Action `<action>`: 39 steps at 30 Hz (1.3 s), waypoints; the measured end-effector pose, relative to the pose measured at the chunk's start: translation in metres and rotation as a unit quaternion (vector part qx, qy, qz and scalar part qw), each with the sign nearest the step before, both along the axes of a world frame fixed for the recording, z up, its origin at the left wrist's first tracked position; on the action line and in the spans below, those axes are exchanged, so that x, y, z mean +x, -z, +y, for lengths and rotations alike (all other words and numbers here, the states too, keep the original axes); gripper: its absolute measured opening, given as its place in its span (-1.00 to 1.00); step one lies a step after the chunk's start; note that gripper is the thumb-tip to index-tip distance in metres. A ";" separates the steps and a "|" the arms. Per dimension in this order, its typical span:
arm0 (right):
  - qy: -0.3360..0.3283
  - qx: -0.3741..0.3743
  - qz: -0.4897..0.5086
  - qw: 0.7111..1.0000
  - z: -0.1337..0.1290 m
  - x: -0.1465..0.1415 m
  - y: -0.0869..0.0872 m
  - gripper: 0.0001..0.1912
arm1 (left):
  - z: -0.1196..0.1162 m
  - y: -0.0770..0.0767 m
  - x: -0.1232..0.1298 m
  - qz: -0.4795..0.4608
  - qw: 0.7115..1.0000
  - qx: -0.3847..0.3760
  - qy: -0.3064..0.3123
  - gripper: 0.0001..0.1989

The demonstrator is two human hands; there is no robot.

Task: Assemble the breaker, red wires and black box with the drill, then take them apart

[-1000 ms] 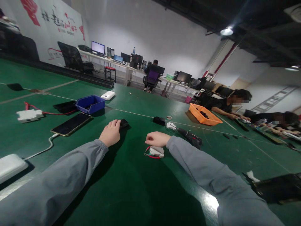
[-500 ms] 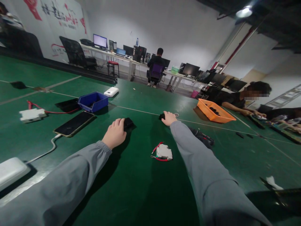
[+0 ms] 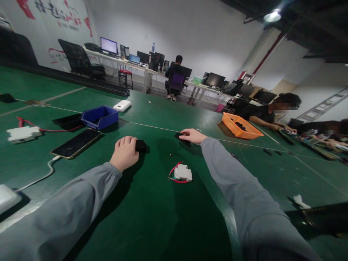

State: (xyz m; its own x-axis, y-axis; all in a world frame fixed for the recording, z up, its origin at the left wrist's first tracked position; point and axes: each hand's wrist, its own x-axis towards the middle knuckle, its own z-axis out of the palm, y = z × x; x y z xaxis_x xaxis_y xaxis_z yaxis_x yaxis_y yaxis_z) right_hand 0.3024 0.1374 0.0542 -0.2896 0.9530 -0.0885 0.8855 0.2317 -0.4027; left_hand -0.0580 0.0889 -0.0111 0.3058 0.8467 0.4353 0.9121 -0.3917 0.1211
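My left hand point(image 3: 125, 153) rests on the green table with its fingers wrapped over a black block point(image 3: 140, 146), which shows at its right side. Further right, my right hand point(image 3: 192, 136) is closed at the edge of a flat black piece point(image 3: 182, 139) lying on the table. Between the hands and nearer to me lies a white module point(image 3: 183, 172) with short red wires. A tiny dark bit point(image 3: 171, 155) sits just above the module.
On the left are a blue bin point(image 3: 100, 117), a phone point(image 3: 77, 143), a white power bank point(image 3: 122, 106) and another white module point(image 3: 24, 134). An orange basket point(image 3: 240, 126) stands at the right, near a seated person point(image 3: 272, 112).
My right hand has turned, and more of the flat black piece shows under it. The tiny dark bit has come into view above the module. The whole view has shifted slightly.
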 end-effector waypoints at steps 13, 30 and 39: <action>-0.241 0.001 0.010 0.971 -0.068 -0.073 0.006 -0.43 | -0.011 -0.014 0.005 0.029 0.997 0.006 0.069 -0.57; -0.151 -0.067 0.098 0.981 -0.180 -0.048 0.014 -0.49 | -0.012 -0.014 0.008 0.120 0.992 -0.016 0.031 -0.61; -0.209 -0.011 0.066 0.976 -0.178 -0.059 -0.005 -0.30 | -0.013 -0.020 0.013 0.149 0.989 0.005 0.011 -0.64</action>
